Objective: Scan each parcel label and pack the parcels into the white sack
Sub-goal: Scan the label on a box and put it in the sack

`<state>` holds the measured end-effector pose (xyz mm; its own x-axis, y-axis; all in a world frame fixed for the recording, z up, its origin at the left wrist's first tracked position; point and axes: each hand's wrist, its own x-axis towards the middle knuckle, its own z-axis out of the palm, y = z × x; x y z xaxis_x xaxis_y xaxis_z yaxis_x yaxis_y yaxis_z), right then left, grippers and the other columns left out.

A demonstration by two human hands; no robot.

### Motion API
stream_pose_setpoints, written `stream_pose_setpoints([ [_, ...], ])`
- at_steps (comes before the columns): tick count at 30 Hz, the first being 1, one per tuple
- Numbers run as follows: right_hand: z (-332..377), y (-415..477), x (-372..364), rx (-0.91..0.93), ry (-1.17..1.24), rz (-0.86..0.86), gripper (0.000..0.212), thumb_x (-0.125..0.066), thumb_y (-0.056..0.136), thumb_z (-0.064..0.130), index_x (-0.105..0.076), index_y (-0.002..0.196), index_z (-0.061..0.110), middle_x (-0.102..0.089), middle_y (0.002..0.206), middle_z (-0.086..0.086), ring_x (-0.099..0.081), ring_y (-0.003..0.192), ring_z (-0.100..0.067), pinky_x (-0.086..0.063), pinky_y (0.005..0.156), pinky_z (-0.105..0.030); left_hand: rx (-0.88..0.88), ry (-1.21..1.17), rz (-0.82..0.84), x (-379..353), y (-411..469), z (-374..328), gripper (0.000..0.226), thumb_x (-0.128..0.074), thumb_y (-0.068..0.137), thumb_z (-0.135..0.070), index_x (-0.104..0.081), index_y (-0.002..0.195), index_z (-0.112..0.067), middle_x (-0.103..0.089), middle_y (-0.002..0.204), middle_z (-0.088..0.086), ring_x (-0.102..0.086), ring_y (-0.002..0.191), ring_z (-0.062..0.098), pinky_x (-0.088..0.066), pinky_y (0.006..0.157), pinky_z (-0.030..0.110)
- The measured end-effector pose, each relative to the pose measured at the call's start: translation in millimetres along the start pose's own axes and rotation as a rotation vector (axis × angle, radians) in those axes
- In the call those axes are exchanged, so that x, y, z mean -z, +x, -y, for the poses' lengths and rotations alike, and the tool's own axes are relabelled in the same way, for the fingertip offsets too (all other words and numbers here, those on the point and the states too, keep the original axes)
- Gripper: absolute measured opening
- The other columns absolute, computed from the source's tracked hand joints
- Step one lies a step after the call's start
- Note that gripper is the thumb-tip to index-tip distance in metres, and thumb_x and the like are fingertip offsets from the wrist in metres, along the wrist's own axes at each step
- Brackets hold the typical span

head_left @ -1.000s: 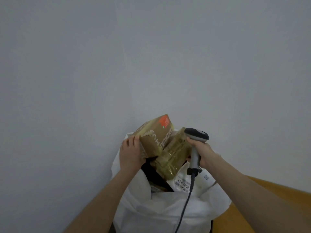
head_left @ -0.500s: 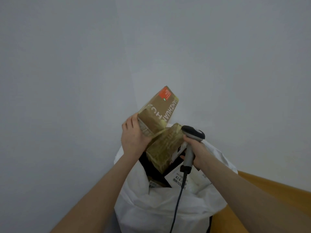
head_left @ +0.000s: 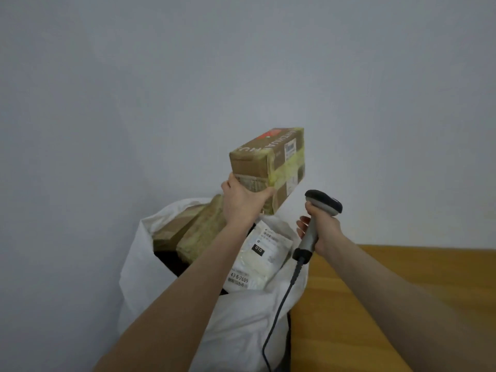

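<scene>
Left hand (head_left: 243, 204) clamped on taped box (head_left: 268, 167) above white sack (head_left: 241, 318); right hand (head_left: 323, 229) wrapped round scanner (head_left: 320, 208). Turn label face toward scanner head, steady box.

On my feed the body amounts to two arms, both uncovered. The left forearm (head_left: 188, 285), crossing in front of the white sack (head_left: 241, 318), is bare along all I can see of it, slim and tapering evenly to the wrist. The left hand (head_left: 245, 200), above the sack's mouth, is bare too, showing me its back and a thumb. The right forearm (head_left: 389, 285), to the right of the sack, is also bare and looks broader where it nears the lens. The right hand (head_left: 323, 229), just right of the sack's rim, is bare as well, fingers (head_left: 302, 220) and wrist alike. Nails are too blurred to make out.
</scene>
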<state>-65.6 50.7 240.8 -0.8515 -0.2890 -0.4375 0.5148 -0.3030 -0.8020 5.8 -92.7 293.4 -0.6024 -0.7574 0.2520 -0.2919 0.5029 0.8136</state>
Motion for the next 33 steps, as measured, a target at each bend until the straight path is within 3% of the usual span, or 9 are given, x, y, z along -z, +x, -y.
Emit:
stream_pose_setpoints([
  [3, 3.2, -0.6, 42.0, 0.007, 0.016, -0.134, 0.02, -0.071, 0.087, 0.022, -0.06, 0.091, 0.006, -0.066, 0.073, -0.01, -0.06, 0.055, -0.018, -0.051, 0.054, -0.028, 0.109, -0.176, 0.147, -51.2, -19.4, -7.1, 0.1, -0.08, 0.058, -0.055, -0.036, 0.139, -0.018, -0.044, 0.134, 0.003, -0.05, 0.12, 0.024, -0.047, 0.097, 0.047],
  [10, 3.0, 15.5, 137.4, -0.055, 0.022, -0.31, 0.024, -0.075, 0.084, 0.022, -0.063, 0.087, 0.002, -0.063, 0.067, -0.009, -0.057, 0.052, -0.019, -0.049, 0.053, -0.029, 0.354, -0.299, 0.365, -167.3, -78.6, 1.6, 0.096, -0.081, 0.066, -0.047, -0.033, 0.142, -0.013, -0.046, 0.141, 0.008, -0.049, 0.125, 0.028, -0.045, 0.1, 0.041],
  [15, -14.8, 32.7, 191.2, -0.147, -0.026, -0.351, 0.024, -0.073, 0.086, 0.023, -0.063, 0.08, 0.002, -0.063, 0.064, -0.01, -0.058, 0.054, -0.02, -0.05, 0.052, -0.031, 0.567, -0.266, 0.453, -226.6, -127.9, 24.0, 0.104, -0.079, 0.07, -0.048, -0.024, 0.148, -0.007, -0.041, 0.146, 0.011, -0.044, 0.13, 0.031, -0.043, 0.104, 0.043],
  [18, -28.9, 40.2, 213.1, -0.207, -0.051, -0.337, 0.024, -0.072, 0.087, 0.024, -0.062, 0.082, 0.003, -0.063, 0.066, -0.012, -0.059, 0.055, -0.021, -0.05, 0.057, -0.033, 0.793, -0.342, 0.481, -244.8, -158.5, 53.5, 0.084, -0.076, 0.077, -0.04, -0.035, 0.141, -0.006, -0.048, 0.139, 0.014, -0.05, 0.122, 0.034, -0.046, 0.1, 0.046],
  [21, -38.8, 44.9, 225.2, -0.27, -0.061, -0.294, 0.025, -0.07, 0.089, 0.025, -0.063, 0.092, 0.002, -0.064, 0.068, -0.013, -0.058, 0.056, -0.021, -0.049, 0.056, -0.032, 0.96, -0.359, 0.51, -247.5, -172.2, 81.4, 0.079, -0.069, 0.085, -0.039, -0.029, 0.144, -0.007, -0.041, 0.143, 0.016, -0.044, 0.126, 0.039, -0.045, 0.099, 0.052],
  [24, -44.1, 47.5, 227.1, -0.291, -0.068, -0.268, 0.023, -0.068, 0.09, 0.024, -0.061, 0.095, 0.003, -0.066, 0.071, -0.014, -0.058, 0.057, -0.02, -0.048, 0.055, -0.032, 1.018, -0.301, 0.542, -243.9, -169.9, 98.7, 0.073, -0.058, 0.092, -0.043, -0.024, 0.147, -0.009, -0.036, 0.146, 0.015, -0.041, 0.128, 0.04, -0.046, 0.097, 0.054],
  [27, -43.5, 48.2, 220.6, -0.279, -0.075, -0.244, 0.021, -0.066, 0.092, 0.024, -0.059, 0.092, 0.004, -0.066, 0.072, -0.015, -0.056, 0.056, -0.02, -0.047, 0.056, -0.032, 1.047, -0.277, 0.551, -238.8, -162.4, 100.9, 0.05, -0.048, 0.099, -0.031, -0.035, 0.141, -0.008, -0.044, 0.138, 0.018, -0.046, 0.122, 0.041, -0.046, 0.094, 0.055],
  [29, -38.8, 48.9, 212.6, -0.266, -0.074, -0.223, 0.022, -0.066, 0.092, 0.024, -0.058, 0.092, 0.003, -0.066, 0.073, -0.015, -0.057, 0.057, -0.019, -0.047, 0.056, -0.031, 0.977, -0.265, 0.565, -234.8, -156.8, 95.0, 0.038, -0.045, 0.099, -0.018, -0.044, 0.136, -0.007, -0.048, 0.135, 0.019, -0.05, 0.121, 0.04, -0.048, 0.094, 0.052],
  [33, -17.3, 50.4, 178.5, -0.219, -0.103, -0.166, 0.021, -0.066, 0.092, 0.023, -0.058, 0.094, 0.004, -0.066, 0.074, -0.013, -0.059, 0.055, -0.018, -0.049, 0.054, -0.03, 0.752, -0.187, 0.6, -211.2, -126.2, 63.8, 0.04, -0.046, 0.095, -0.012, -0.048, 0.133, 0.001, -0.054, 0.133, 0.02, -0.057, 0.118, 0.035, -0.053, 0.086, 0.04],
])
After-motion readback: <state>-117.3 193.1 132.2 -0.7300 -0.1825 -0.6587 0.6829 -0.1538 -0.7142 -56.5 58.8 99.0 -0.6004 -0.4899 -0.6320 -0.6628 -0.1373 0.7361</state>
